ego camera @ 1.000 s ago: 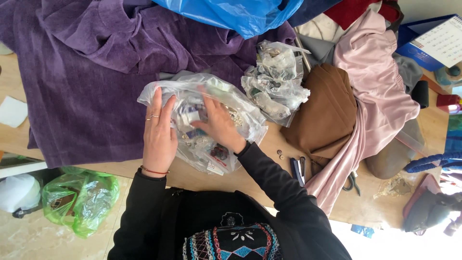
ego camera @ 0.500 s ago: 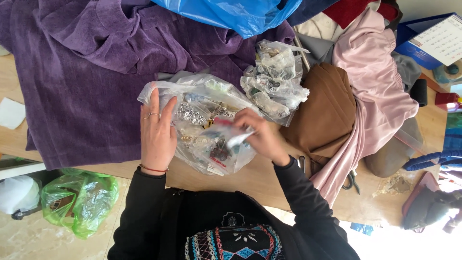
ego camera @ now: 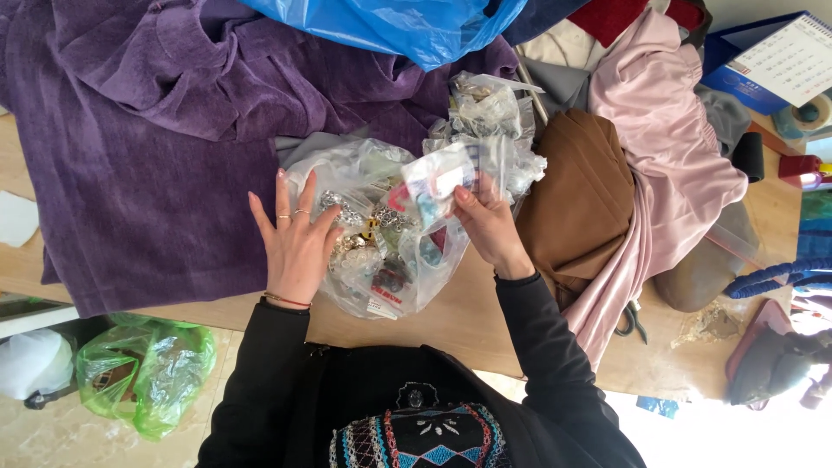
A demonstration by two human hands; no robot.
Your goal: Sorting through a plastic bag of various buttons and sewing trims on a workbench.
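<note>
Fingers spread flat, left hand (ego camera: 297,245) on clear bag of trinkets (ego camera: 381,234) near table's front edge. Right hand (ego camera: 487,224) pinching small clear packet (ego camera: 440,179) just above bag. Beside: brown cloth (ego camera: 579,204), pink cloth (ego camera: 659,130). Behind: crumpled plastic (ego camera: 487,117), purple towel (ego camera: 147,139), blue plastic bag (ego camera: 399,26) at far edge.

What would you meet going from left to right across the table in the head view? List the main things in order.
Purple cloth → left hand → clear bag of small items → right hand holding a small clear packet → brown cloth → pink cloth → blue box.
</note>
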